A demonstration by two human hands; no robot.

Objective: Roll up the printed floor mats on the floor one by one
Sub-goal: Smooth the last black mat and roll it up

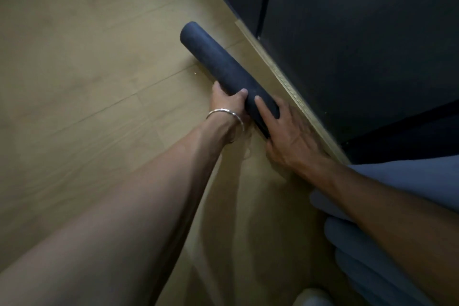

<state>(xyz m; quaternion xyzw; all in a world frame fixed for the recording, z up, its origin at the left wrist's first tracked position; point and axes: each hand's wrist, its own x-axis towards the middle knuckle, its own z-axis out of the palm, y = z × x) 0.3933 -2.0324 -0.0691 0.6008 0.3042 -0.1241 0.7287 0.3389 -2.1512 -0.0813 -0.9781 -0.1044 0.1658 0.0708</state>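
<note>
A pale wood-look floor (87, 69) fills most of the view, its plank seams running at a slant away from the arms. Beyond the hands, to their right, stands a dark cabinet front (360, 45) with a thin vertical gap between two panels, and a light wooden strip (285, 77) runs along its foot where it meets the floor.

The rolled mat (218, 62) is a dark, tightly wound tube with its plain backing outward; no print shows. It lies aslant, just beside the wooden strip and roughly parallel to it, with its far end pointing away from the person and its near end caught between the two hands. Whether the far end rests on the floor or is lifted slightly cannot be told.

The left hand (229, 103) is curled around the near part of the roll from the left, thumb laid over the top and fingers tucked beneath. A silver bangle (224, 115) circles that wrist. The right hand (288, 131) lies flat with fingers spread over the near end of the roll, pressing on it from the right, its forefinger stretched along the tube.

Under the right forearm, close to the person, sits bluish-grey fabric (397, 181) in soft folds, blurred.
</note>
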